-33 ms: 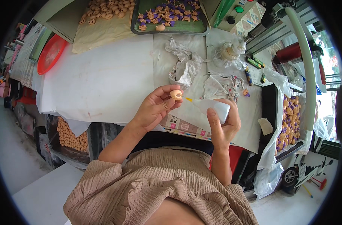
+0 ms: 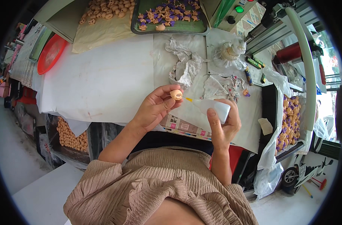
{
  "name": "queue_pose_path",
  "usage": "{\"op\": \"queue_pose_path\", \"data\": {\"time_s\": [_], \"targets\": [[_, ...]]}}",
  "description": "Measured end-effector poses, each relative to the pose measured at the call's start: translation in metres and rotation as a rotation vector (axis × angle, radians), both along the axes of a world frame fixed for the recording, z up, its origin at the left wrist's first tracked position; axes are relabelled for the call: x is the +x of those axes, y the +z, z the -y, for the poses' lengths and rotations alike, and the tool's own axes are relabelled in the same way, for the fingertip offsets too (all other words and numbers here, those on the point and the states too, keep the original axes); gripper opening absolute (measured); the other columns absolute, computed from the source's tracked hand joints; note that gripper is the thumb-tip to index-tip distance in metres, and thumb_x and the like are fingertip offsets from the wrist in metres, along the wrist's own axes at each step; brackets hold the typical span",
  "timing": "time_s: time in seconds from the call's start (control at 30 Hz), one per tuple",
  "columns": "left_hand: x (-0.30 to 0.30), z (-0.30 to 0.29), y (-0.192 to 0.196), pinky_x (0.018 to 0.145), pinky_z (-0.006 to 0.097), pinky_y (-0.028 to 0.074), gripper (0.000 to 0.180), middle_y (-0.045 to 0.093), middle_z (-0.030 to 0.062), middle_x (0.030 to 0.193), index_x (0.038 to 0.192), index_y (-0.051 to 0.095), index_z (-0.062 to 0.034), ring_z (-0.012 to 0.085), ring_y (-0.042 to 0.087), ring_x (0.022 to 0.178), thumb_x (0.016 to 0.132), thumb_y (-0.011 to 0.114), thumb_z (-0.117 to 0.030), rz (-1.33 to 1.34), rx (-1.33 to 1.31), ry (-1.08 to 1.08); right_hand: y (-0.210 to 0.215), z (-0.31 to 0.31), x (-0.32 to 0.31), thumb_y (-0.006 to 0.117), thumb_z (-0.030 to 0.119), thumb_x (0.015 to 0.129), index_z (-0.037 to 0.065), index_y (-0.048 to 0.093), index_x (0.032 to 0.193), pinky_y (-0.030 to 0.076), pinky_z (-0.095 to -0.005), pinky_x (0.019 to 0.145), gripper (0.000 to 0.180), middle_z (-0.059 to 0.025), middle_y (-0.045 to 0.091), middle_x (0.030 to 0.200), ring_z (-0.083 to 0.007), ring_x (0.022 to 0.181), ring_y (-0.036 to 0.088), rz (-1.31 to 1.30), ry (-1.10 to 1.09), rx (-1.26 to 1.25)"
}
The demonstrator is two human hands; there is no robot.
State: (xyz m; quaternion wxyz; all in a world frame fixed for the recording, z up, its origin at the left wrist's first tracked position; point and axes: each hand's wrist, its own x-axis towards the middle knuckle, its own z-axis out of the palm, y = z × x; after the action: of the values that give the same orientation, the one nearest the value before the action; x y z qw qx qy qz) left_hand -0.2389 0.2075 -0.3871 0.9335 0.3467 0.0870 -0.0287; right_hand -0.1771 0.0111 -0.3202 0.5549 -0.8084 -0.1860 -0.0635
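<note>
Hands meet above the counter's [image 2: 103, 82] near edge: left hand [image 2: 154, 108] pinches a small tan doll head [image 2: 175, 94]; right hand [image 2: 223, 125] grips a white squeeze bottle [image 2: 215, 108], its yellow nozzle pointing leftward, touching the head.

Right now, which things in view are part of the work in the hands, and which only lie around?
In use:
- small tan toy part, in left hand
- white squeeze bottle, in right hand

Lying about:
- red round tray
- crumpled white cloth
- dark tray of small figures
</note>
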Motion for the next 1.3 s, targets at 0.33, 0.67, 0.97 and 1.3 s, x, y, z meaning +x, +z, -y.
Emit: {"op": "queue_pose_path", "data": {"time_s": [0.33, 0.67, 0.97, 1.3], "targets": [[-0.002, -0.001, -0.003, 0.099, 0.029, 0.045, 0.041, 0.054, 0.0086, 0.13, 0.131, 0.05, -0.0088, 0.0146, 0.056, 0.11, 0.091, 0.059, -0.003, 0.036, 0.009, 0.001, -0.004, -0.004, -0.003, 0.074, 0.024, 0.078, -0.003, 0.063, 0.092, 0.04, -0.0254, 0.063, 0.032, -0.0047, 0.057, 0.083, -0.012, 0.073, 0.052, -0.029, 0.05, 0.017], [-0.002, -0.001, -0.004, 0.1, 0.03, 0.046, 0.04, 0.054, 0.0098, 0.13, 0.131, 0.05, -0.0079, 0.0163, 0.057, 0.111, 0.092, 0.056, -0.001, 0.041, 0.006, -0.005, -0.005, 0.0, 0.0, 0.073, 0.021, 0.079, -0.002, 0.063, 0.092, 0.04, -0.0247, 0.064, 0.028, -0.0037, 0.057, 0.083, -0.0111, 0.073, 0.052, -0.044, 0.026, -0.012], [-0.003, -0.003, -0.002, 0.099, 0.028, 0.047, 0.039, 0.054, 0.0098, 0.128, 0.13, 0.05, -0.0077, 0.0166, 0.058, 0.111, 0.093, 0.056, -0.002, 0.017, -0.025, 0.0, -0.005, 0.001, 0.0, 0.073, 0.023, 0.079, -0.002, 0.063, 0.092, 0.042, -0.0243, 0.063, 0.03, -0.0034, 0.057, 0.083, -0.0111, 0.072, 0.053, -0.058, 0.007, 0.0], [-0.013, -0.018, 0.022, 0.095, 0.027, 0.05, 0.037, 0.057, 0.0088, 0.124, 0.13, 0.051, -0.0077, 0.016, 0.06, 0.107, 0.094, 0.056, -0.006, -0.033, -0.155, -0.023, -0.035, -0.026, 0.032, 0.072, 0.009, 0.082, -0.002, 0.057, 0.109, 0.05, -0.0261, 0.07, 0.033, -0.006, 0.061, 0.096, -0.013, 0.082, 0.06, -0.148, 0.092, 0.084]]}}
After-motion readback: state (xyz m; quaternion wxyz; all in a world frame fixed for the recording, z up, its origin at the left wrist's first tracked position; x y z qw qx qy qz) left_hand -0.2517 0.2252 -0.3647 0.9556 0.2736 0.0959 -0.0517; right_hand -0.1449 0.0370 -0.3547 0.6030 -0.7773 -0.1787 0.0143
